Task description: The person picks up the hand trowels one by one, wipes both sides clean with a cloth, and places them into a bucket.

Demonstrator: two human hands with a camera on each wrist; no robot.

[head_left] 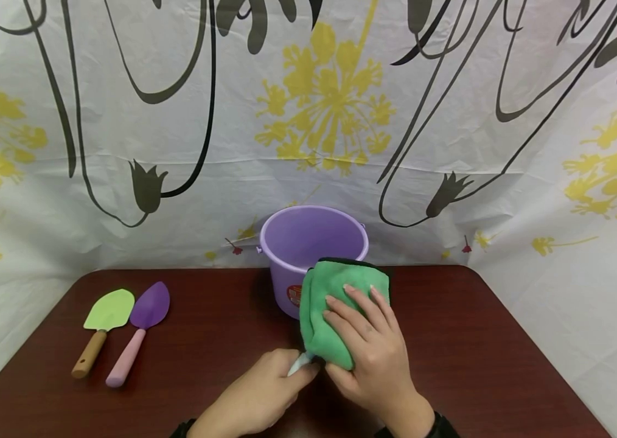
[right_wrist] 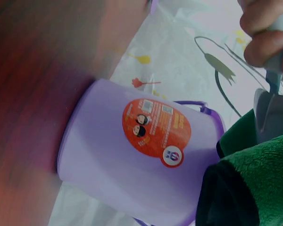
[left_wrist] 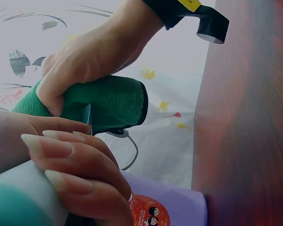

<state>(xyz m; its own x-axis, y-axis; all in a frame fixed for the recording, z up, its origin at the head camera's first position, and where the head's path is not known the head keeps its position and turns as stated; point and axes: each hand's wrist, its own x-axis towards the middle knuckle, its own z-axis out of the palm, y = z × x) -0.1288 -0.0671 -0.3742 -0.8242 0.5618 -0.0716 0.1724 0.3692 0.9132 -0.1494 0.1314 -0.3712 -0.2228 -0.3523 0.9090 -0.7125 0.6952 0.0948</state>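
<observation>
My left hand [head_left: 256,392] grips the pale handle [head_left: 301,363] of a hand trowel, white and teal at its end in the left wrist view. Its grey blade [right_wrist: 276,115] shows in the right wrist view, partly covered by a folded green cloth [head_left: 322,286] with black edging. My right hand [head_left: 374,347] holds this cloth around the blade, fingers laid across the top and thumb on the other side. Just behind the cloth stands a lilac bucket [head_left: 281,277], its red sticker [right_wrist: 155,129] facing me. The cloth hides part of the bucket's front.
On the left of the dark wooden table [head_left: 215,328] lie a trowel with a lime green blade [head_left: 110,310] and one with a purple blade [head_left: 151,304] and pink handle. A white patterned sheet [head_left: 221,146] hangs behind and beside the table.
</observation>
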